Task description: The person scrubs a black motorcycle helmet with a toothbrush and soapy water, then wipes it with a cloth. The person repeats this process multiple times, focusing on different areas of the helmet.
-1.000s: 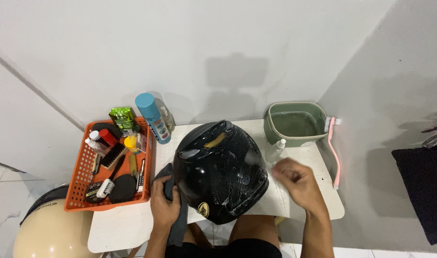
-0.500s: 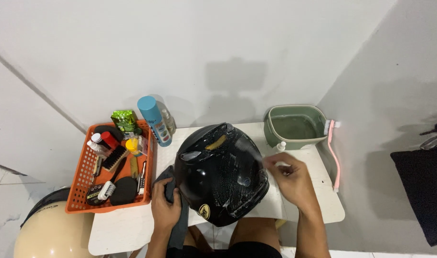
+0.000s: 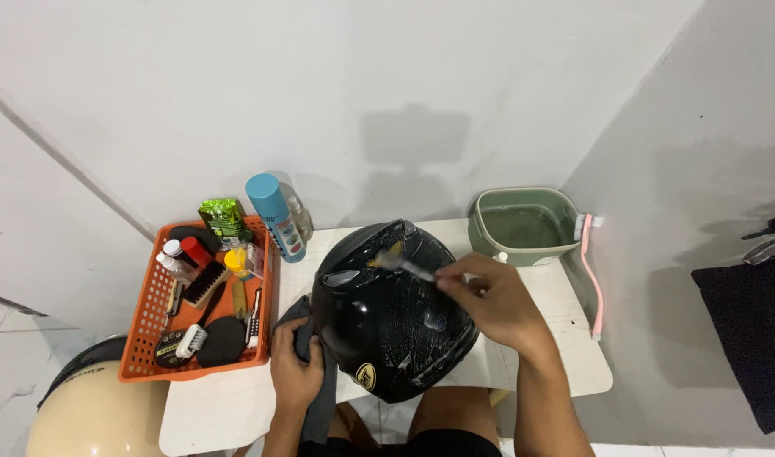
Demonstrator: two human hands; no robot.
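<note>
A glossy black motorcycle helmet (image 3: 386, 320) sits on a small white table (image 3: 565, 347) in front of me. My left hand (image 3: 292, 372) presses a dark grey cloth (image 3: 315, 398) against the helmet's left side. My right hand (image 3: 493, 298) holds a small white brush (image 3: 404, 266); its bristle end rests on the upper part of the helmet, where wet streaks show.
An orange basket (image 3: 150, 322) of brushes, bottles and pads stands at the table's left, with a blue spray can (image 3: 275, 217) behind it. A green basin (image 3: 524, 222) and a pink toothbrush (image 3: 592, 271) lie at the right. A cream helmet (image 3: 95, 419) is lower left.
My right hand has moved left from the table's right side onto the helmet, bringing the small brush to its top. My left hand has stayed on the cloth.
</note>
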